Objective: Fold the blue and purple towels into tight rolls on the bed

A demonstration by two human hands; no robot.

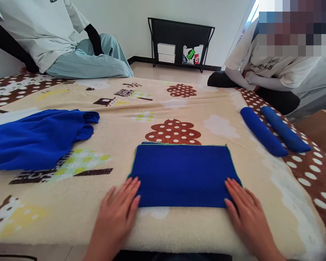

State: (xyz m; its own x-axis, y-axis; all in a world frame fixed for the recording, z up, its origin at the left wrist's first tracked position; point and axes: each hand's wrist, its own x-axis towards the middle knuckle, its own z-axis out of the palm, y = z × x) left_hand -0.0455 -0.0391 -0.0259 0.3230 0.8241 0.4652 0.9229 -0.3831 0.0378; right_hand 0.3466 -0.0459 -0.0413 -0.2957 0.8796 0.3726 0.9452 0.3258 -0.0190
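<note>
While both hands lie palm down with nothing pinched in them, a folded blue towel (183, 174) sits square between them, its near edge running from one set of fingertips to the other. The left hand (119, 206) has its fingers loosely spread, the tips touching the towel's near left corner. The right hand (243, 208) mirrors it at the near right corner, fingers slightly fanned.

Judging by this pose, the work in hand is flattening and squaring the fold. It would go best with even pressure from both sides, the green-stitched edges kept stacked and the near edge straight. The plush surface gives under the palms, so a light stroke outward should smooth the cloth better than a hard push, which might drag it askew.

Under the hands lies a fleecy cream blanket (70, 206) printed with brown dotted trees and little houses. Beyond the left hand, well apart, lies a loose heap of blue cloths (35, 139). Beyond the right hand, two rolled blue towels (262, 132) lie side by side, touching.

Far past the left hand a seated person (57, 36) in pale clothes rests on the blanket's edge. A second person (274, 72) leans in far beyond the right hand. Straight ahead, against a white wall, a black metal rack (180, 36) holds white boxes (166, 52) over a pale tiled floor.
</note>
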